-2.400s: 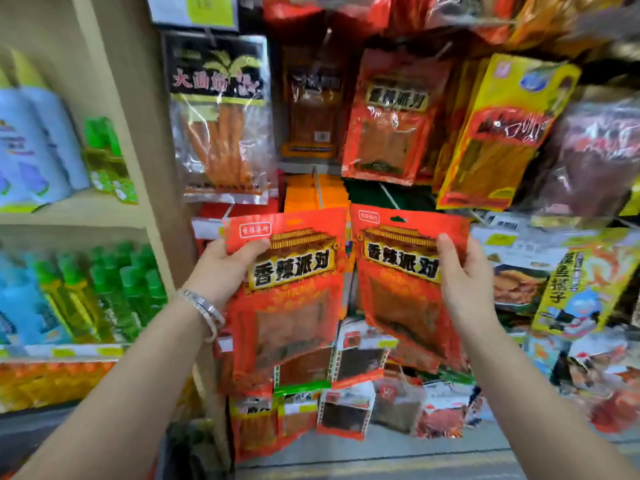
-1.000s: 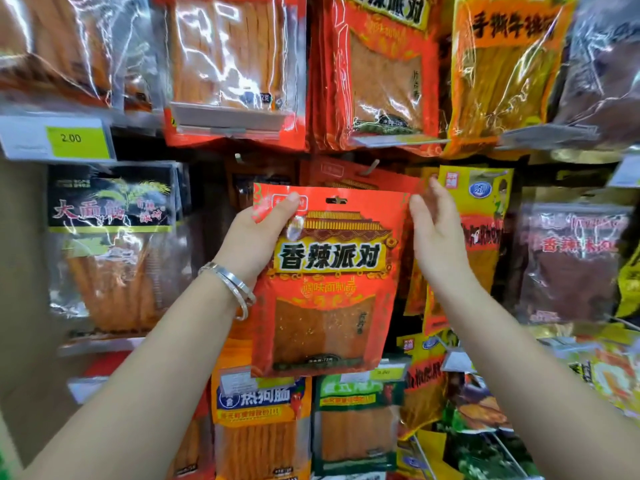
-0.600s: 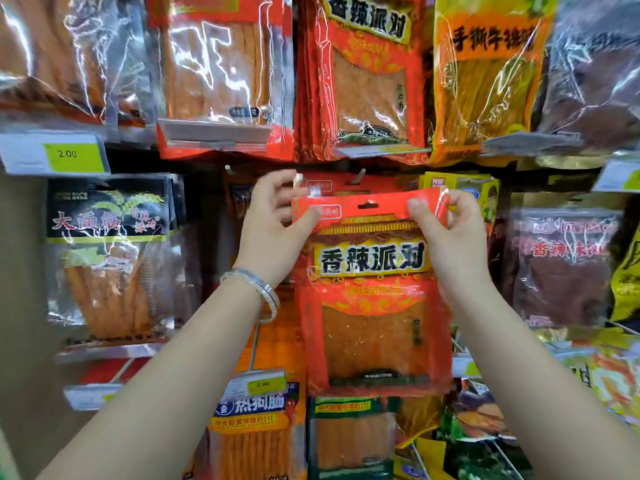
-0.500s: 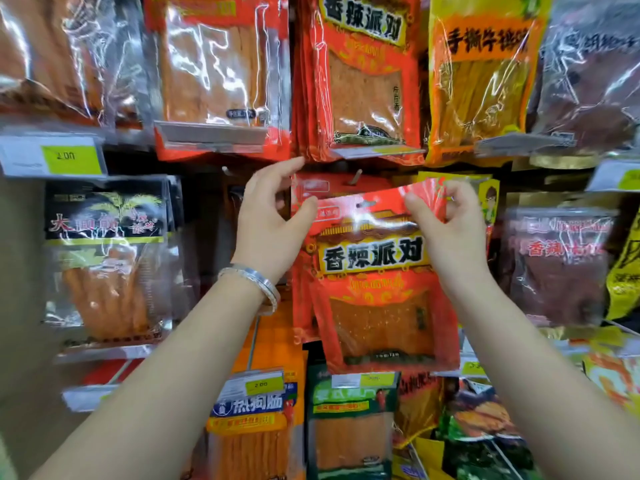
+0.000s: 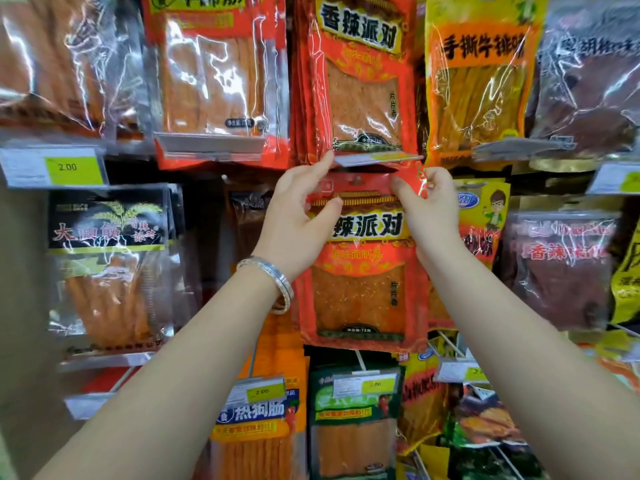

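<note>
Red packet (image 5: 360, 296): glossy, smooth plastic film with a clear window, crumpled at its top right corner.
Bracelet (image 5: 281, 284): polished silvery metal, shiny.
Price tag (image 5: 52, 167), upper left: matt paper behind clear plastic.
Black-label packet (image 5: 107, 258), left: clear crinkled plastic, bright glare.
Yellow packet (image 5: 481, 81), upper right: glossy wrinkled plastic.

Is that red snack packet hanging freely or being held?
Held: left hand and right hand pinch the red snack packet at its top corners. Hooked or not: cannot tell.
</note>
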The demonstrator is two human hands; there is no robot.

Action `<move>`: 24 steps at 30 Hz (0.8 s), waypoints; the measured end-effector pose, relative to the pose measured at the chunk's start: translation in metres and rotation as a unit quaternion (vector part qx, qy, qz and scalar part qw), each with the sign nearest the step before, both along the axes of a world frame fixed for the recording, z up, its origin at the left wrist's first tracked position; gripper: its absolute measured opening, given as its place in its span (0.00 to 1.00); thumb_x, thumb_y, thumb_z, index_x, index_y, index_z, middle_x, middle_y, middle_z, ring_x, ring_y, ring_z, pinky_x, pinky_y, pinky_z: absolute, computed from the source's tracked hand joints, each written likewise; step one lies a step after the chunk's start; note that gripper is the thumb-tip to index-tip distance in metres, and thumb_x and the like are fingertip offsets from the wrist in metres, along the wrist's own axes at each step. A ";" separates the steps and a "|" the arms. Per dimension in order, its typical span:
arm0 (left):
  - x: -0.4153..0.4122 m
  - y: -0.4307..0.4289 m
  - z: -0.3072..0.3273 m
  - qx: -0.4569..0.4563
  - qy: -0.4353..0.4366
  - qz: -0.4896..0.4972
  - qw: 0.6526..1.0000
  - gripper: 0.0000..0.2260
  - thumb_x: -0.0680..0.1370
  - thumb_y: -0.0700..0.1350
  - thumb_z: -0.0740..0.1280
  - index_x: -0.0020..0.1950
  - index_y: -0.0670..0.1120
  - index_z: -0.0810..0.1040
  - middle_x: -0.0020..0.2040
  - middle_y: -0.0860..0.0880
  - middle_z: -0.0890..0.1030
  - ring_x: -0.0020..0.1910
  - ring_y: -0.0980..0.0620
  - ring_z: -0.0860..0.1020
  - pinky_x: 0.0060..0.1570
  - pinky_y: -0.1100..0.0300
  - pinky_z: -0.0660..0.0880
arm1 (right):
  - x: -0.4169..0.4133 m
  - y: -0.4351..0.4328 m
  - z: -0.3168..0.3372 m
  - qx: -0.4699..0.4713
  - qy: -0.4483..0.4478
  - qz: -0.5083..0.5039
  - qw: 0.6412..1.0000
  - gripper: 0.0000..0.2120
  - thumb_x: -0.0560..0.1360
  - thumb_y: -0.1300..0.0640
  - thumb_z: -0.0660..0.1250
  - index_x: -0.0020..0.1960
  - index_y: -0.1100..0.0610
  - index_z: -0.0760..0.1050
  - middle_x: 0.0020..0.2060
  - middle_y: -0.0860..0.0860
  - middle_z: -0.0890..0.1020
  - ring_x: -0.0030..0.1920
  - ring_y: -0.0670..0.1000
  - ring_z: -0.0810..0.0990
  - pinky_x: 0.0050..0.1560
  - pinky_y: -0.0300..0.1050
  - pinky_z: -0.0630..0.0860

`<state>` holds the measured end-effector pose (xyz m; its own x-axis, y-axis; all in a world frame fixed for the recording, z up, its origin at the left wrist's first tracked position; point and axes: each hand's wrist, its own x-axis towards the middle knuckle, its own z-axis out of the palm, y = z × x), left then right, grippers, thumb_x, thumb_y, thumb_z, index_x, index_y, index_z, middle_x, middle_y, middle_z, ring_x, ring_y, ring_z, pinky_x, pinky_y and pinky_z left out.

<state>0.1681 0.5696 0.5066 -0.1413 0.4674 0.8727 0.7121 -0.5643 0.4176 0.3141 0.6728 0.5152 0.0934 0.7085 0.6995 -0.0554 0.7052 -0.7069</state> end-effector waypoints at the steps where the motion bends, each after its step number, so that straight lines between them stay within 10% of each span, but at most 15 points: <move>1: -0.001 0.000 -0.001 -0.001 -0.003 -0.006 1.000 0.24 0.76 0.44 0.64 0.71 0.57 0.65 0.57 0.63 0.68 0.59 0.67 0.69 0.56 0.71 0.69 | -0.001 0.002 -0.002 0.000 -0.004 -0.002 1.000 0.10 0.74 0.51 0.70 0.43 0.49 0.68 0.39 0.48 0.78 0.39 0.46 0.76 0.43 0.45 0.71; 8: -0.020 0.009 -0.051 -0.016 0.036 0.024 0.999 0.24 0.74 0.43 0.63 0.68 0.60 0.66 0.61 0.66 0.68 0.65 0.58 0.67 0.65 0.52 0.68 | 0.002 0.000 -0.036 0.058 -0.084 -0.107 0.989 0.30 0.75 0.53 0.69 0.71 0.59 0.61 0.65 0.56 0.70 0.64 0.50 0.68 0.65 0.44 0.65; 16: -0.064 0.037 -0.124 -0.164 0.225 0.188 0.942 0.30 0.74 0.47 0.65 0.74 0.59 0.58 0.78 0.51 0.50 0.76 0.44 0.48 0.70 0.41 0.59 | -0.005 0.008 -0.126 0.233 -0.392 -0.226 0.861 0.31 0.72 0.57 0.72 0.72 0.61 0.66 0.73 0.61 0.64 0.73 0.63 0.62 0.68 0.62 0.66; 24: -0.083 0.082 -0.129 -0.184 0.078 0.081 0.976 0.32 0.75 0.45 0.65 0.74 0.60 0.55 0.74 0.64 0.39 0.72 0.57 0.54 0.63 0.60 0.63 | -0.046 0.057 -0.123 0.172 -0.459 -0.236 0.839 0.30 0.75 0.56 0.67 0.73 0.61 0.62 0.75 0.61 0.58 0.75 0.61 0.57 0.68 0.56 0.66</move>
